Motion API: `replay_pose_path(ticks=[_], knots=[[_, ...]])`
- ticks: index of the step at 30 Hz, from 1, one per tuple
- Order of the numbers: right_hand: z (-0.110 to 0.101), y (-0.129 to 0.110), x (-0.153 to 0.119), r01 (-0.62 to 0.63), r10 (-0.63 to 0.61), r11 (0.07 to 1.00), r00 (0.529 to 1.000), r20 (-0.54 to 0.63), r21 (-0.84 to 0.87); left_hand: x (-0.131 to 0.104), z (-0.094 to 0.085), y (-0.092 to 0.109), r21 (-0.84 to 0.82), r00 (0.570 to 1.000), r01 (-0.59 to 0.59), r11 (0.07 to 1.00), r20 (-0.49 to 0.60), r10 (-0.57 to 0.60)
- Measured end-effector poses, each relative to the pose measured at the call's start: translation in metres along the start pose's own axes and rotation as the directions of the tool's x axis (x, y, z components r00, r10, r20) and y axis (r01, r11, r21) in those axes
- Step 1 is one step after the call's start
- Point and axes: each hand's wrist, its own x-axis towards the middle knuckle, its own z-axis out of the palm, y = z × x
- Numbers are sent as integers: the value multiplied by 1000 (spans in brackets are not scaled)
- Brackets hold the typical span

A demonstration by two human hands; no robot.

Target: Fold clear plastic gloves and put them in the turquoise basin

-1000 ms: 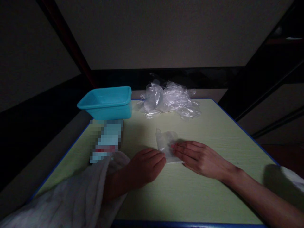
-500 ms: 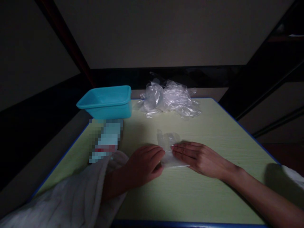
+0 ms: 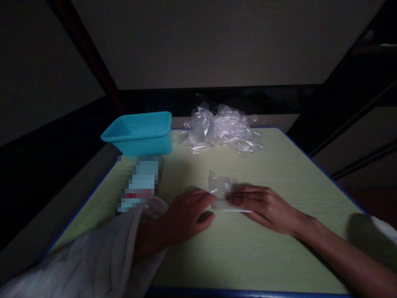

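A clear thin plastic glove (image 3: pixel 223 203), partly folded, lies on the table between my hands. My left hand (image 3: pixel 189 215) is at its left edge, with the fingertips against the plastic and the thumb held apart from them. From the right, my right hand (image 3: pixel 263 207) rests on the glove with its fingers stretched out flat, covering its right side. Beyond both hands, a crumpled pile of similar clear plastic gloves (image 3: pixel 229 128) sits at the table's far edge.
A turquoise plastic basin (image 3: pixel 145 145) stands at the far left corner of the pale table (image 3: pixel 248 256). In front of it lies a phone-like flat object (image 3: pixel 141 178), blurred by pixelation, close to my left sleeve (image 3: pixel 93 256). A wall rises behind the table.
The glove's near edge has shifted away from me and its finger shapes show less. My left thumb has parted further from the fingers. My right hand has moved slightly right.
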Motion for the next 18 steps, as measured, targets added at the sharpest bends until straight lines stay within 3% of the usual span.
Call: replay_pose_path(ticks=[7, 13, 18], knots=[[-2, -7, 5, -230, 242, 937, 970, -15, 263, 4, 2, 1, -278, 970, 221, 935, -32, -239], [5, -7, 9, -454, 521, 713, 853, 30, 534, 16, 2, 3, -513, 892, 420, 748, 84, -443], [13, -4, 13, -552, 671, 521, 737, 88, 651, 19, 5, 1, -559, 856, 477, 678, 120, -503]])
